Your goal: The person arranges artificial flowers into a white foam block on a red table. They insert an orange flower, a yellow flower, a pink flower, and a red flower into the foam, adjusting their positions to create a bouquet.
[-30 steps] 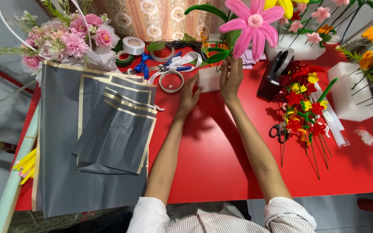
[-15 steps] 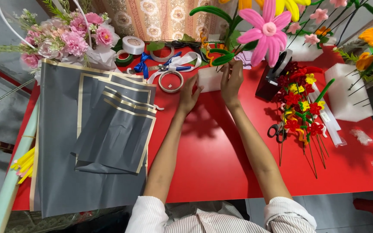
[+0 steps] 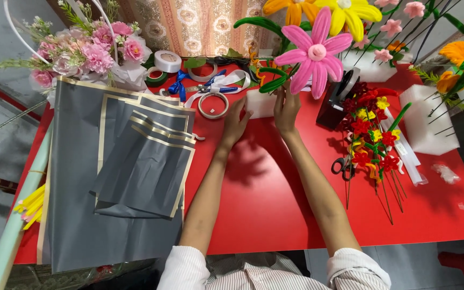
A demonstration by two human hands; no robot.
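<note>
The right hand [image 3: 287, 110] reaches toward the far edge of the tabletop [image 3: 264, 198], fingers raised and loosely closed around the green stem just under the big pink flower [image 3: 316, 52]; how firmly it grips cannot be told. The flower's bloom stands above the hand, its curled green leaves spreading left of the fingers. The left hand [image 3: 236, 122] lies just beside it, fingers curled against the near side of the white foam block [image 3: 260, 103], which sits between the 2 hands at the far middle of the tabletop.

Just left of the left hand lies a roll of white ribbon [image 3: 213, 104], with loose white and blue ribbon [image 3: 180, 86] behind it, and further back a white tape roll [image 3: 167, 60] and a green one [image 3: 157, 77]. Right of the right hand stands a black tape dispenser [image 3: 338, 99]. Beyond that, near the right edge, a bunch of small red and yellow flowers [image 3: 370, 140] lies with its stems pointing to the near edge, a pair of scissors [image 3: 343, 165] touching its left side. A second white foam block [image 3: 426, 126] lies further right.

Grey wrapping paper [image 3: 114, 177] with gold borders covers the left side of the tabletop in several overlapping sheets and hangs over the near edge. A pink bouquet [image 3: 89, 51] rests at the far left corner. Yellow and orange flowers rise behind the far edge.
</note>
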